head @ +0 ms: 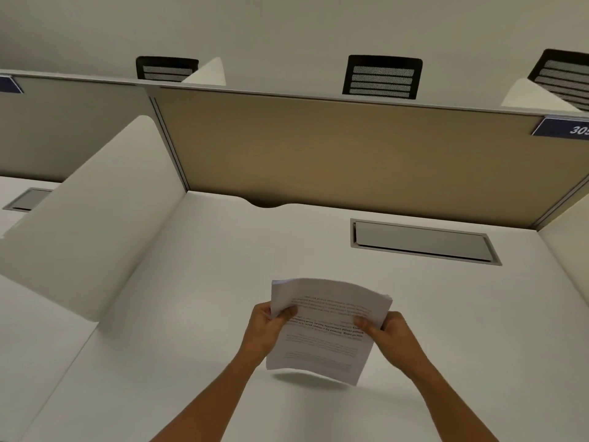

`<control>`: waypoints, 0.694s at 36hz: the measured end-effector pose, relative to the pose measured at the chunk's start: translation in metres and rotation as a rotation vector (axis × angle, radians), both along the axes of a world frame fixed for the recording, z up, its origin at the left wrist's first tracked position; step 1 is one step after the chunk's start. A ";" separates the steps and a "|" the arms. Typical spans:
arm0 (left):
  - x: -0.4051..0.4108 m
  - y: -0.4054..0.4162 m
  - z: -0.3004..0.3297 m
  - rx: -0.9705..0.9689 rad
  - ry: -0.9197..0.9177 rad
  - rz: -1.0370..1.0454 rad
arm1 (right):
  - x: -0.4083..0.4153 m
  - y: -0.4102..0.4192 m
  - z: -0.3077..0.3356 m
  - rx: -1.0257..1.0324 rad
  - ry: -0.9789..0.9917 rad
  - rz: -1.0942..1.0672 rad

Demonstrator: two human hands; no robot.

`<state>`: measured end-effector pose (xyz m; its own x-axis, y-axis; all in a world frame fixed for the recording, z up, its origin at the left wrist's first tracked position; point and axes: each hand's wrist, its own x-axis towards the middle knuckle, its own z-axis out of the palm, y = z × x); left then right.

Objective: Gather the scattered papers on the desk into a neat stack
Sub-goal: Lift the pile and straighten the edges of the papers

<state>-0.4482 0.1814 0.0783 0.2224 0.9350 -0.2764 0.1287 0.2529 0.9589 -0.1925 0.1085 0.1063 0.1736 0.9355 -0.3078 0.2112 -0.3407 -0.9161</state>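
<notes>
A stack of white printed papers (325, 342) is held upright above the white desk (197, 314), its lower edge just over the desk surface with a shadow beneath. My left hand (266, 333) grips the stack's left edge, thumb on the front sheet. My right hand (390, 336) grips the right edge, thumb on the front sheet as well. The sheets bow slightly backward at the top, and the printed text reads upside down from here. No loose papers lie elsewhere on the desk.
A grey cable hatch (420, 241) is set into the desk at the back right. A tan partition (334, 154) closes the back, and a white divider (95, 224) stands on the left. Black chair backs (382, 77) show beyond the partition.
</notes>
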 end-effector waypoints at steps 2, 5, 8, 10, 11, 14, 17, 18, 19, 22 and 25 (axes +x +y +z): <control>-0.002 -0.002 -0.004 -0.010 0.004 -0.015 | -0.007 -0.001 -0.006 0.026 -0.038 -0.070; -0.003 -0.006 -0.007 -0.014 0.015 -0.021 | -0.016 -0.005 -0.014 0.066 -0.061 -0.168; -0.004 -0.008 -0.009 -0.004 0.013 -0.012 | -0.023 -0.010 -0.021 0.092 -0.018 -0.224; -0.004 -0.009 -0.010 -0.004 0.009 -0.016 | -0.025 -0.012 -0.023 0.090 0.041 -0.243; -0.003 -0.009 -0.010 -0.006 0.007 -0.021 | -0.026 -0.012 -0.024 0.088 0.062 -0.246; -0.001 -0.009 -0.012 -0.012 0.011 -0.026 | -0.027 -0.010 -0.025 0.076 0.096 -0.251; 0.001 -0.009 -0.013 -0.011 0.013 -0.023 | -0.028 -0.010 -0.026 0.071 0.135 -0.265; 0.001 -0.009 -0.013 -0.011 0.012 -0.024 | -0.028 -0.010 -0.026 0.068 0.141 -0.266; 0.001 -0.009 -0.013 -0.012 0.009 -0.023 | -0.028 -0.010 -0.026 0.066 0.145 -0.266; 0.002 -0.010 -0.011 -0.004 0.000 -0.015 | -0.026 -0.011 -0.025 0.068 0.163 -0.262; 0.002 -0.007 -0.007 0.014 -0.013 -0.013 | -0.022 -0.011 -0.022 0.078 0.182 -0.256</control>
<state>-0.4460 0.1746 0.0712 0.2377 0.9357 -0.2606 0.1190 0.2382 0.9639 -0.2147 0.0978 0.0839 0.3548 0.8905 -0.2848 -0.0417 -0.2892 -0.9564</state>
